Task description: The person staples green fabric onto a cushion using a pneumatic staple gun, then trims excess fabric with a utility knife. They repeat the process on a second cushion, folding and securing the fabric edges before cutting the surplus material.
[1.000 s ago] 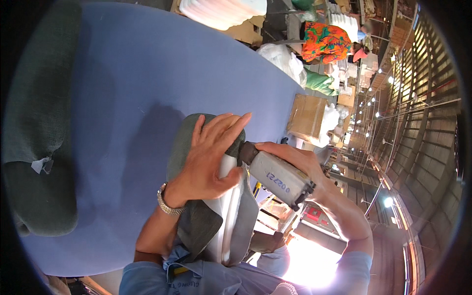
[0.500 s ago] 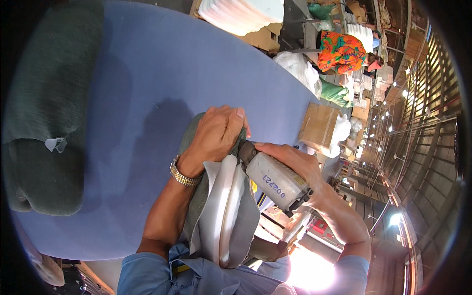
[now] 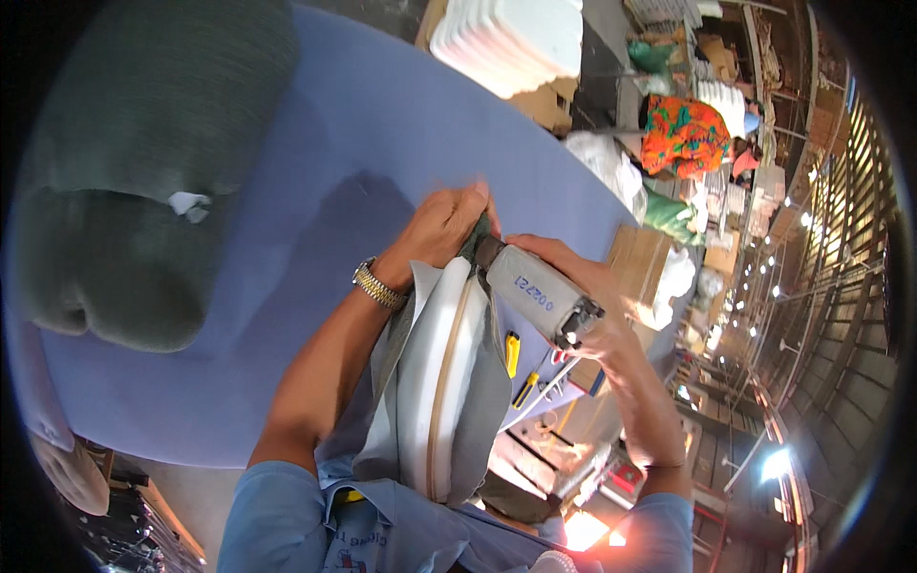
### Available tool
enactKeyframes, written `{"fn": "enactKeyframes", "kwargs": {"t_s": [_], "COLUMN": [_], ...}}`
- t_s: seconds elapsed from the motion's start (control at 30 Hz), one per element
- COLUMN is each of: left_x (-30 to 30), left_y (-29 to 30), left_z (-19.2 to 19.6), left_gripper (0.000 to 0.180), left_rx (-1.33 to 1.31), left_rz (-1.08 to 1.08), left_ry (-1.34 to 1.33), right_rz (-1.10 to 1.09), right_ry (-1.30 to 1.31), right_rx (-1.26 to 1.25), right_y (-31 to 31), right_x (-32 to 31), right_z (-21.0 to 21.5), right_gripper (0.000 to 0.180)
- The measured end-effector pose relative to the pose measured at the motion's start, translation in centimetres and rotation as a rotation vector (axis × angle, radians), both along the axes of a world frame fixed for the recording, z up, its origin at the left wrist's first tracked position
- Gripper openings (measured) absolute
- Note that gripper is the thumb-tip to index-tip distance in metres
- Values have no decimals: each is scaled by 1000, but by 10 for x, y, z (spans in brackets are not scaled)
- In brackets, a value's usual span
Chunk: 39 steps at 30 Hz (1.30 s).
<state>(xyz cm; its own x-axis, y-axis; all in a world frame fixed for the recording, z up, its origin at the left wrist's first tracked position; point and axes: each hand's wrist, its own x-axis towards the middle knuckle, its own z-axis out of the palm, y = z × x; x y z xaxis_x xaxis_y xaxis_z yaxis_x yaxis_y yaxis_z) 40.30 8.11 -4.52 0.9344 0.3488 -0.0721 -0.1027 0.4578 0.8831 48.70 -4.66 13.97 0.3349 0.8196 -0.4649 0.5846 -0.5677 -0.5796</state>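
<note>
My left hand [image 3: 447, 224], a metal watch on its wrist, is closed over the far end of a cushion piece, pinching its dark green fabric cover [image 3: 480, 232]. Loose grey backing [image 3: 485, 406] spreads open along the piece and bares a white padded inside [image 3: 420, 420] with a tan strip down the middle. The piece stands against my chest. In my right hand [image 3: 590, 277] is a grey staple gun [image 3: 535, 289], its dark nose against the fabric edge beside my left fingers. The trigger is hidden.
A large dark green upholstered cushion [image 3: 143, 248] lies on the blue table [image 3: 382, 115] to the left. Two yellow utility knives [image 3: 513, 355] rest near the right edge. Beyond are a cardboard box [image 3: 638, 263], stacked white panels [image 3: 511, 43] and a person in orange [image 3: 684, 138].
The view has shifted, so the table and surroundings appear further right. My hands keep hold of the cover and staple gun; the gun's nose stays at the fabric edge. The knives now show more fully.
</note>
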Motion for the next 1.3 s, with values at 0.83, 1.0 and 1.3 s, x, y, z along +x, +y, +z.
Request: {"fn": "enactKeyframes", "kwargs": {"t_s": [0.83, 1.0, 1.3], "left_x": [-112, -111, -122], "left_y": [-71, -127, -177], "left_z": [219, 235, 241], "left_gripper": [71, 70, 58], "left_rx": [631, 881, 984], "left_rz": [207, 220, 276], "left_ry": [-157, -187, -373], "right_rz": [-643, -335, -330], "right_ry": [206, -191, -164], "right_rx": [831, 1050, 1105], "right_y": [-230, -199, -219], "right_x": [-165, -169, -161], "right_z": [-66, 28, 18], "right_gripper": [38, 41, 33]}}
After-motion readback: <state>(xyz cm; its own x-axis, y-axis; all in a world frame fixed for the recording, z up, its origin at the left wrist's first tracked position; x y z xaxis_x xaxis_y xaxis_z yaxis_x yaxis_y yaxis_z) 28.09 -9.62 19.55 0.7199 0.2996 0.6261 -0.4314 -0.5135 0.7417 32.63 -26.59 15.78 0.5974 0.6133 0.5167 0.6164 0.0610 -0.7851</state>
